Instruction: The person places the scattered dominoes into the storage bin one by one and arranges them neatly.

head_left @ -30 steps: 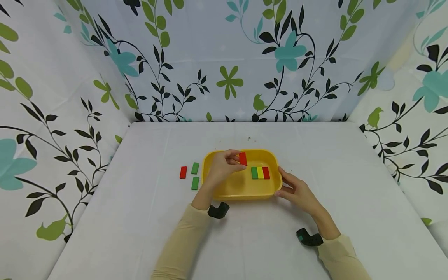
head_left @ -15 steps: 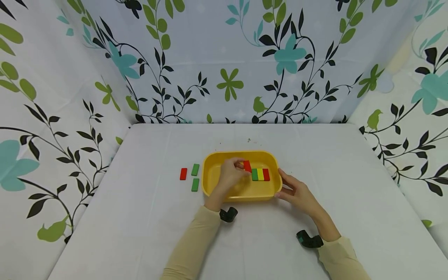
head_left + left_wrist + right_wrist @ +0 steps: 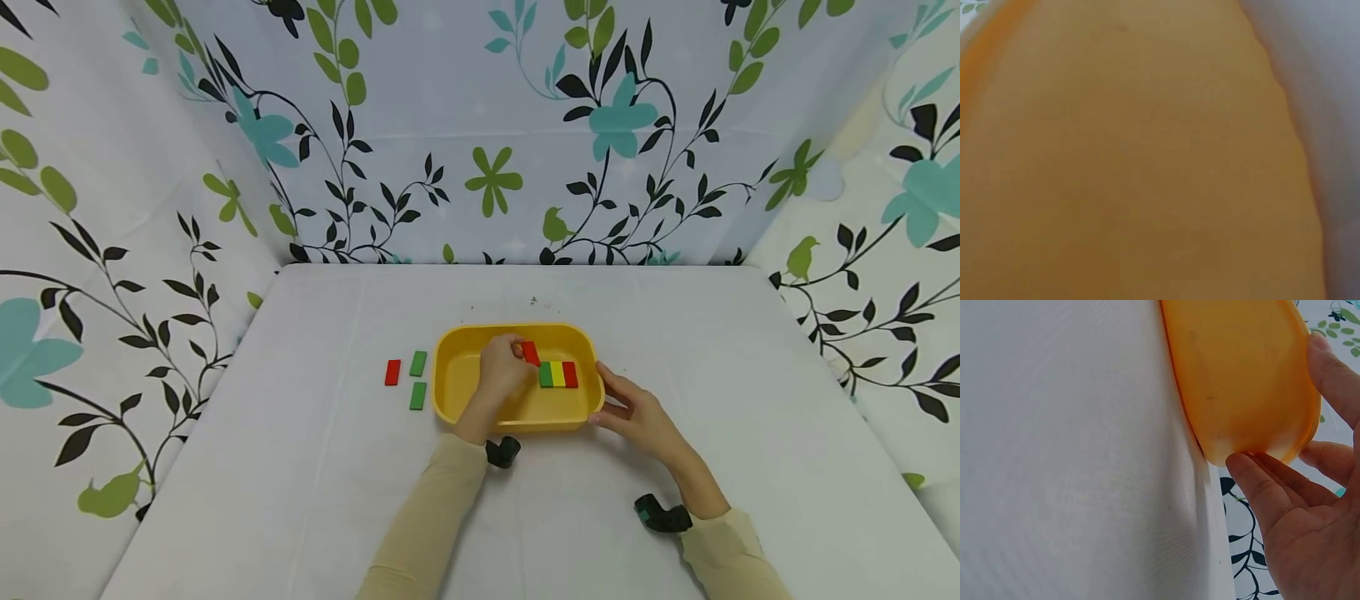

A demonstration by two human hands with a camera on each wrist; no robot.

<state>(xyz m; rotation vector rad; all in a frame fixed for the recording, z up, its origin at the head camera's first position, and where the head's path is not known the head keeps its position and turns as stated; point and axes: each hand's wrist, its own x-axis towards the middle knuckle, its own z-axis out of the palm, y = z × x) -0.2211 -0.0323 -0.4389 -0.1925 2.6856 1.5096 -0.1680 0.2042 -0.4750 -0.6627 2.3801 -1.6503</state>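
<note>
In the head view a yellow tray lies on the white table. Inside it, a green tile, a yellow tile and a red tile sit side by side in a row. My left hand, reaching over the tray, pinches another red tile, tilted, just up and left of the green one. At the tray's right end, my right hand holds the wall between thumb and fingers; the right wrist view shows its fingertips against the tray. A blurred close surface fills most of the left wrist view.
Left of the tray lie a loose red tile and two green tiles, an upper green tile and a lower green tile. Patterned cloth with leaves and flowers hangs behind and at both sides of the table.
My left hand has moved right with the pinched red tile, bringing it close to the row's green end. The right hand and tray stay where they were.
</note>
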